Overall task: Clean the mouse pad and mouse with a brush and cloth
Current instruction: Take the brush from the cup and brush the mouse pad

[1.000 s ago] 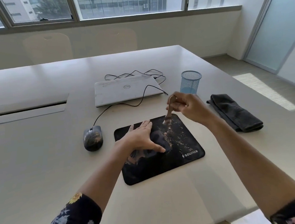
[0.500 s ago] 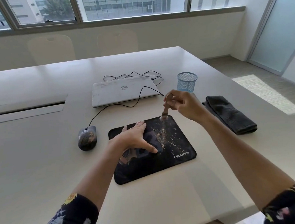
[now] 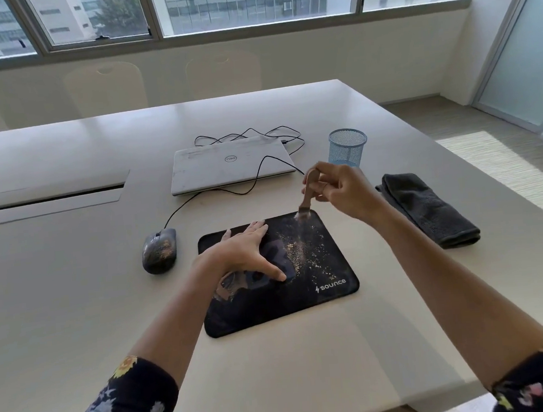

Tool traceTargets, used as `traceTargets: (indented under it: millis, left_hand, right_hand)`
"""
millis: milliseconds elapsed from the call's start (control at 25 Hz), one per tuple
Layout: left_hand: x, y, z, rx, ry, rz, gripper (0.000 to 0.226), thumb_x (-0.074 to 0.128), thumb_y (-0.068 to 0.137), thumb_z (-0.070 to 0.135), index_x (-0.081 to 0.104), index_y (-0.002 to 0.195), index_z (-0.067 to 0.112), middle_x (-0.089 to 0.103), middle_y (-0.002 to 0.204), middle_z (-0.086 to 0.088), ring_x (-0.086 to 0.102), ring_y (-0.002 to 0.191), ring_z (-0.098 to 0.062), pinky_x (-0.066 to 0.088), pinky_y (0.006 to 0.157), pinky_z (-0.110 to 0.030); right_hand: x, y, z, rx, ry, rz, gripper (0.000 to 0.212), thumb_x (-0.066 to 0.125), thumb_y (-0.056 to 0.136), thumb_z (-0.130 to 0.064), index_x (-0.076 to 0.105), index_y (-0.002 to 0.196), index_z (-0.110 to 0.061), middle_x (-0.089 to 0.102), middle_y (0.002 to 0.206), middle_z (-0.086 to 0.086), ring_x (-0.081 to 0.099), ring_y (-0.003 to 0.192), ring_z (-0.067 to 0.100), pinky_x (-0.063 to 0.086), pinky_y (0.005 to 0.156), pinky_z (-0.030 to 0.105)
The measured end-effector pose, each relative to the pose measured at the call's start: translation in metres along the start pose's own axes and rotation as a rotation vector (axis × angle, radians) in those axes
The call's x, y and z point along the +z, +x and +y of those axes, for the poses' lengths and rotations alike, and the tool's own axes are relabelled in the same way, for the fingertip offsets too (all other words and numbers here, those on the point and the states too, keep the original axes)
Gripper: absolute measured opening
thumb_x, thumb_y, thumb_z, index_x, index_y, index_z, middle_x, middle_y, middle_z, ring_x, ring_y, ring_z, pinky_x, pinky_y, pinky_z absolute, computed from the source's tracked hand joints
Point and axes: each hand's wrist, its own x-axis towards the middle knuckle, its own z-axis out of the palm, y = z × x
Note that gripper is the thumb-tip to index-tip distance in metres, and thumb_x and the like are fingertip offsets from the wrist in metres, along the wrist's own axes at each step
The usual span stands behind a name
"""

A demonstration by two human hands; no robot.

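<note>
A black mouse pad lies on the table, speckled with pale crumbs near its middle. My left hand rests flat on its left half, fingers spread. My right hand grips a small wooden brush by the handle, its bristles touching the pad's far right corner. A grey wired mouse, dusted with crumbs, sits on the table left of the pad. A folded dark grey cloth lies to the right of the pad.
A shut white laptop lies behind the pad, with a black cable looping across it to the mouse. A blue mesh cup stands at the back right. The white table ends close on the right and near side.
The brush has swept from the pad's middle toward its far right corner. My left hand stays pressed on the pad. The view has shifted slightly.
</note>
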Motion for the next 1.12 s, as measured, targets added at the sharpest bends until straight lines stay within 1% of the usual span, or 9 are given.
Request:
traceTargets:
  millis: [160,280,400,560,680,760,920,1000,1120]
  left_hand:
    - [-0.001,0.0,0.0,-0.007,-0.003,-0.008,0.142,0.066,0.044,0.084,0.001,0.156,0.024,-0.008,0.162,0.011,-0.008,0.147,-0.004,-0.013,0.118,-0.049]
    - [-0.001,0.001,0.001,-0.016,-0.009,-0.007,0.143,0.066,0.043,0.084,0.002,0.156,0.024,-0.008,0.162,0.012,-0.007,0.147,-0.003,-0.013,0.117,-0.049]
    - [0.0,0.001,0.001,-0.019,-0.009,-0.008,0.142,0.068,0.045,0.082,0.001,0.156,0.024,-0.008,0.162,0.012,-0.008,0.147,-0.003,-0.013,0.118,-0.049]
    - [0.0,0.0,0.002,-0.024,-0.024,-0.008,0.144,0.066,0.041,0.083,0.002,0.156,0.025,-0.007,0.162,0.013,-0.007,0.147,-0.002,-0.013,0.118,-0.049]
    - [-0.001,-0.001,0.003,-0.025,-0.029,-0.004,0.141,0.069,0.045,0.081,0.002,0.156,0.025,-0.007,0.162,0.013,-0.007,0.147,-0.002,-0.012,0.118,-0.049]
    - [-0.001,-0.002,0.004,-0.021,-0.034,0.003,0.135,0.074,0.053,0.075,0.002,0.156,0.025,-0.007,0.162,0.012,-0.006,0.147,-0.003,-0.013,0.117,-0.048]
    - [-0.001,-0.006,0.006,-0.016,-0.061,0.017,0.132,0.077,0.057,0.071,0.003,0.156,0.024,-0.005,0.163,0.01,-0.005,0.148,-0.005,-0.014,0.117,-0.045]
    - [0.0,-0.006,0.006,-0.025,-0.074,0.024,0.134,0.077,0.056,0.071,0.001,0.156,0.023,-0.006,0.163,0.008,-0.005,0.148,-0.005,-0.015,0.117,-0.044]
    - [0.001,-0.005,0.005,-0.035,-0.073,0.034,0.136,0.077,0.055,0.072,0.0,0.156,0.022,-0.006,0.163,0.005,-0.007,0.148,-0.006,-0.016,0.117,-0.043]
  right_hand:
    - [0.008,-0.012,0.014,-0.016,-0.164,0.008,0.012,0.057,0.093,0.002,0.066,0.095,-0.006,0.074,0.091,0.014,0.072,0.091,0.027,0.056,0.088,0.048]
    - [-0.009,-0.007,0.009,0.057,-0.042,-0.132,0.024,0.056,0.092,0.002,0.066,0.085,-0.019,0.074,0.088,0.017,0.073,0.089,0.03,0.06,0.081,0.039]
    - [-0.014,-0.002,0.006,0.008,-0.012,-0.011,0.018,0.056,0.093,0.001,0.066,0.09,-0.014,0.076,0.091,0.01,0.074,0.09,0.015,0.06,0.083,0.036]
    - [-0.001,-0.009,0.016,0.02,-0.159,-0.012,0.011,0.057,0.093,0.0,0.065,0.095,-0.008,0.074,0.093,0.015,0.071,0.092,0.032,0.057,0.086,0.048]
    - [-0.011,-0.006,0.005,0.113,0.043,-0.192,0.023,0.054,0.094,0.003,0.063,0.085,-0.015,0.073,0.09,0.02,0.072,0.09,0.035,0.062,0.069,0.03]
    - [-0.01,0.0,0.0,0.08,0.186,-0.176,0.026,0.051,0.095,0.005,0.063,0.086,-0.016,0.074,0.094,0.017,0.073,0.094,0.024,0.059,0.072,0.024]
    - [0.023,0.0,0.0,-0.042,0.1,-0.093,0.016,0.053,0.094,0.005,0.063,0.096,-0.007,0.073,0.1,0.018,0.072,0.099,0.024,0.057,0.09,0.039]
    - [0.034,-0.002,0.007,-0.087,-0.006,-0.121,0.015,0.054,0.093,0.005,0.064,0.096,-0.006,0.074,0.094,0.015,0.072,0.091,0.025,0.057,0.088,0.042]
    - [0.027,0.004,0.005,-0.087,-0.053,-0.277,0.023,0.053,0.091,0.001,0.065,0.088,-0.019,0.074,0.085,0.018,0.069,0.077,0.032,0.055,0.081,0.05]
